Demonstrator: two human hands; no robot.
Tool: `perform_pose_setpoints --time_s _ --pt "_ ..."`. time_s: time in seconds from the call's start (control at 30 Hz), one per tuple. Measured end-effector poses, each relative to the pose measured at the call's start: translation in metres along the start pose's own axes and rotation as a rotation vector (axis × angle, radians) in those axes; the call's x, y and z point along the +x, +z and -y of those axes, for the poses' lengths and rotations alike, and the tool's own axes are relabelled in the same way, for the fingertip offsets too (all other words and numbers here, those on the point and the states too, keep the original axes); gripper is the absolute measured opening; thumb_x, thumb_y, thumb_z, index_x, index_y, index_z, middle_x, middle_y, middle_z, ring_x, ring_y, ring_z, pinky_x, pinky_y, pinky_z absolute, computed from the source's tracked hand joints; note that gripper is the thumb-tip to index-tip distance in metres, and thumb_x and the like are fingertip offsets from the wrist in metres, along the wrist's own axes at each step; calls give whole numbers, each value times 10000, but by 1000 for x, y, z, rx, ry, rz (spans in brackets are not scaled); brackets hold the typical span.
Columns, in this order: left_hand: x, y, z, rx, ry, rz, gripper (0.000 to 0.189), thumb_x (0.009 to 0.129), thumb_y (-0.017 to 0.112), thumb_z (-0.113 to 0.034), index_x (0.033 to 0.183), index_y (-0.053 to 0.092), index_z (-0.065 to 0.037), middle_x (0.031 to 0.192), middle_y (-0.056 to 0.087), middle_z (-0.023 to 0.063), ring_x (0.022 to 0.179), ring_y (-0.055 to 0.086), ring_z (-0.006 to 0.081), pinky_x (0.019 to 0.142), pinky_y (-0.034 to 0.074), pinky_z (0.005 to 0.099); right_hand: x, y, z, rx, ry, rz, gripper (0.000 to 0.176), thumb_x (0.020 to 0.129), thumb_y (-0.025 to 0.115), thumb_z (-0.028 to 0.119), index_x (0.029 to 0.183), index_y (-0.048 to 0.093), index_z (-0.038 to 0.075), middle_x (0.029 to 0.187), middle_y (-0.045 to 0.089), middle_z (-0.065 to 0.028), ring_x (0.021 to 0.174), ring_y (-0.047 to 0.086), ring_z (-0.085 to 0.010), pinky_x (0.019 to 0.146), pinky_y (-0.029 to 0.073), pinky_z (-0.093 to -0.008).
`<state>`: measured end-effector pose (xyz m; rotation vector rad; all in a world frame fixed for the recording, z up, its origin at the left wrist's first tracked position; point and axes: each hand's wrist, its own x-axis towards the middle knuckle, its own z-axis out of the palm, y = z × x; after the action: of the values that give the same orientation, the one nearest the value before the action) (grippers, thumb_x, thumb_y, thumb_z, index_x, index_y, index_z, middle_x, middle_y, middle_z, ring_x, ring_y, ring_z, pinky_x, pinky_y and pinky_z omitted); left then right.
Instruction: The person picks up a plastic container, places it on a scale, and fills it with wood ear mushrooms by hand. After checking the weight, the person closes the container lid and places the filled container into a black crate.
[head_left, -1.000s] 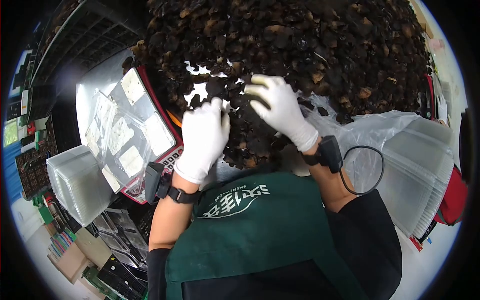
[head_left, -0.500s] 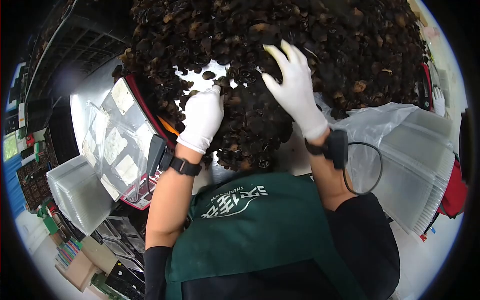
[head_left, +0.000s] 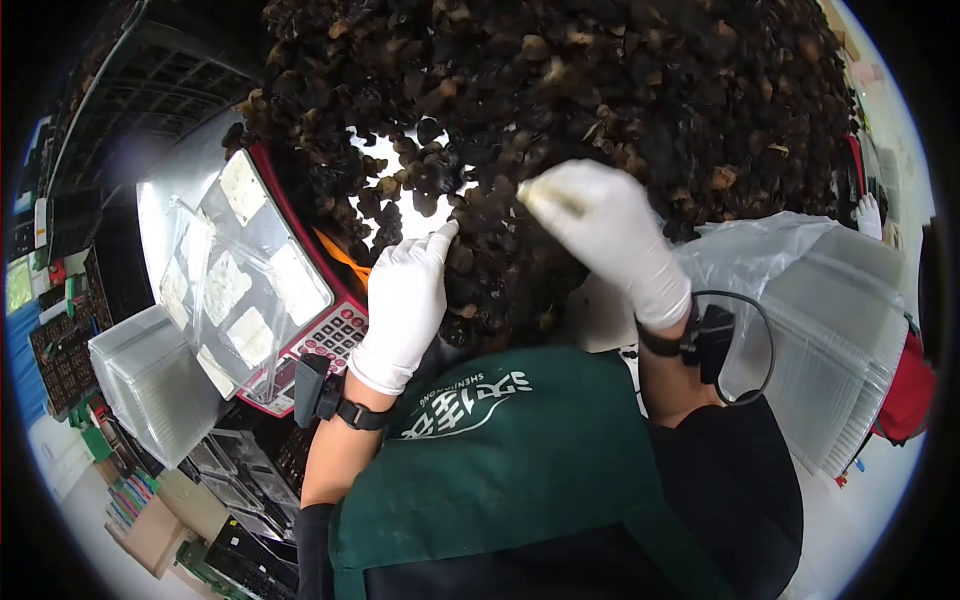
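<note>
A large heap of dark brown dried wood ear mushrooms fills the far side and reaches down toward the green apron. My left hand, in a white glove, is at the heap's near left edge, its fingers drawn together against the mushrooms. What its fingertips hold, if anything, is hidden. My right hand, also gloved, is over the right part of the heap with its fingers curled in and slightly blurred. I cannot make out anything in its grasp. Beyond my left hand, a bright patch of work surface shows between loose mushrooms.
On the left is a red-framed scale with a keypad and a plastic-covered top. Stacked clear plastic containers stand beside it. More clear containers, partly under a plastic bag, are on the right. Black crates rise at upper left.
My right hand has drawn back toward me, its spread fingers now curled in. My left hand has moved slightly nearer my body, uncovering more of the bright patch and the scale's keypad.
</note>
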<state>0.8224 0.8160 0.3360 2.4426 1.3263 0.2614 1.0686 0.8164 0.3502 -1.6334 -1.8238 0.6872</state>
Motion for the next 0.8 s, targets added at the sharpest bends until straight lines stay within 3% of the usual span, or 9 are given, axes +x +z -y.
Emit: perform_pose_setpoints --time_s 0.13,0.17,0.2,0.27,0.37,0.43,0.6,0.67,0.8 --pt "-4 3 2 -62 12 -61 484 792 595 71 1242 664 -92 884 675 150 827 650 336 761 524 420 57 -15 -21 -269 -150 -373 296 861 702 229 1141 729 137 1147 697 -105 1089 626 -289 921 530 -387" --pt "-4 2 2 -74 9 -49 481 794 598 68 1243 663 -93 895 676 148 836 649 335 767 523 419 71 -5 -36 -335 -168 -360 463 834 711 242 1290 664 175 1299 627 -143 1197 560 -346 1009 489 -423" --pt "-5 1 2 -85 4 -38 478 797 600 65 1243 662 -93 906 677 146 846 648 334 773 522 418 80 12 -50 -316 -171 -307 555 818 705 312 1361 620 234 1379 572 -160 1215 543 -376 1019 473 -485" --pt "-7 3 1 -91 22 -67 469 803 603 56 1246 658 -90 948 678 135 896 644 320 812 513 412 78 43 -42 -550 -77 -40 611 805 704 402 1395 589 290 1417 547 -148 1214 543 -364 1000 469 -515" --pt "-7 7 0 -94 41 -77 467 809 606 42 1257 645 -81 1016 674 122 972 633 299 880 490 406 63 62 -24 -511 -93 65 638 788 715 471 1394 587 322 1413 554 -132 1214 542 -331 957 465 -482" --pt "-10 9 -2 -107 38 -37 472 812 605 29 1275 620 -65 1095 660 118 1065 614 289 968 448 407 43 68 -16 -472 -172 56 604 799 718 452 1371 608 296 1443 529 -134 1211 541 -314 934 463 -457" --pt "-15 9 -2 -45 83 -8 510 787 617 15 1292 577 -45 1190 633 109 1153 580 277 1055 384 444 -7 56 1 -171 -270 96 488 883 675 326 1347 622 184 1463 511 -148 1233 541 -293 939 445 -443" --pt "-18 6 -2 -42 82 -4 516 788 617 15 1299 575 -50 1201 627 107 1160 576 276 1079 370 450 -20 40 5 -96 -236 208 517 896 670 279 1400 594 191 1472 517 -163 1314 496 -339 998 405 -456" --pt "-25 -1 -2 -89 39 27 558 769 591 55 1315 573 -61 1241 610 109 1200 561 283 1126 341 469 -13 -4 6 -16 -95 349 458 893 667 199 1348 636 171 1435 552 -147 1281 527 -325 1001 466 -433"
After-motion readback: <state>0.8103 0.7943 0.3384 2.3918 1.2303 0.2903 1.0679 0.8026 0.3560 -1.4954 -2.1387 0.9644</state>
